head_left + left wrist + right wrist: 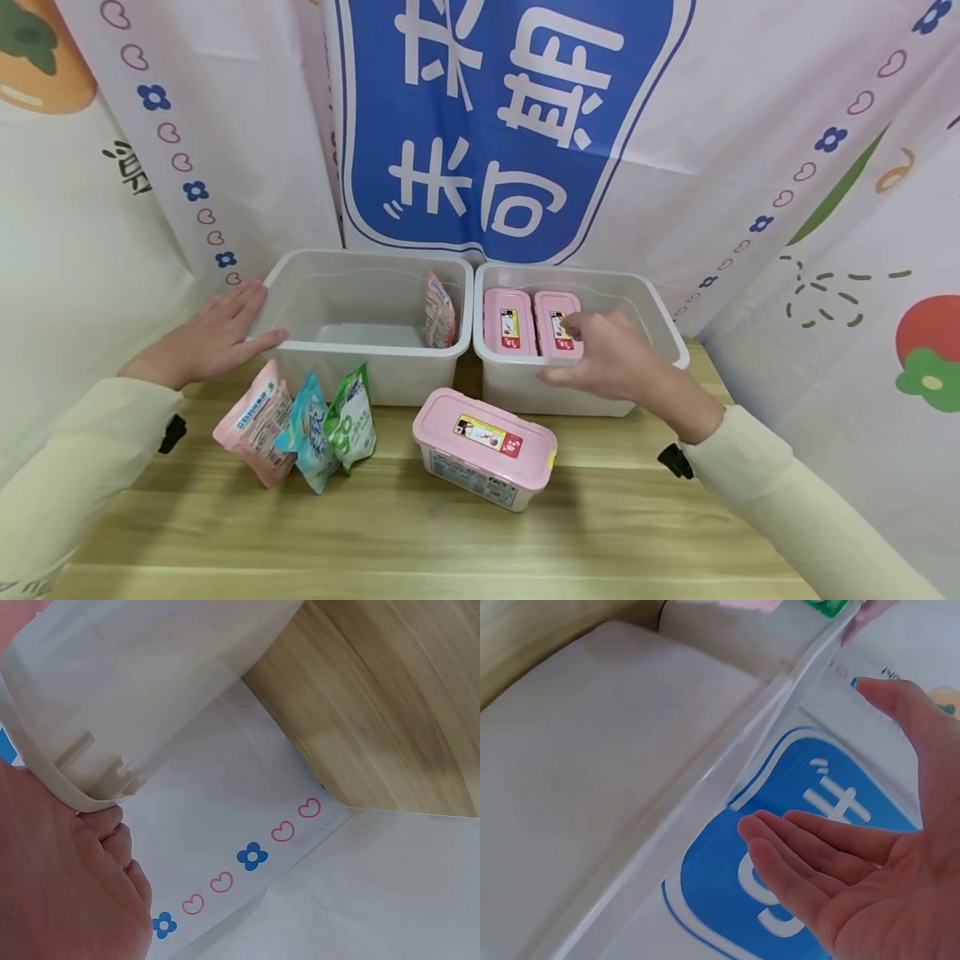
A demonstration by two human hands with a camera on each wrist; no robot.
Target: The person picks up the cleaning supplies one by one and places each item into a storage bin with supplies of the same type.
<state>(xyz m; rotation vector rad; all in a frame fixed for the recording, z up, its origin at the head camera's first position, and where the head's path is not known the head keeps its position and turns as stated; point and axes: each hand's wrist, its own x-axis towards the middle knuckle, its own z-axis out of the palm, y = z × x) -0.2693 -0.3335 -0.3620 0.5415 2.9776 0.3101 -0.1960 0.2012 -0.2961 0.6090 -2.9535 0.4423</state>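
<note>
Straight-fingered, the left hand (213, 340) rests on the left bin (408, 375); the right hand (613, 354), spread and empty, hangs over the right bin (517, 393). Swinging low, it could jostle the pink tubs (511, 323) right of centre.

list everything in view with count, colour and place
table: 1, light wood, beneath
left bin: 1, whitish, on table
right bin: 1, whitish, beside it
boxes: 3, pink lids, two in right bin, one on table
pouches: 4, pink in left bin; pink, blue, green on table
printed cloth: count unclear, white and blue, behind
fittings: 2, black, at wrists
sleeves: 2, cream, on arms
left hand: 1, bare, on left bin's rim
right hand: 1, bare, over right bin
</note>
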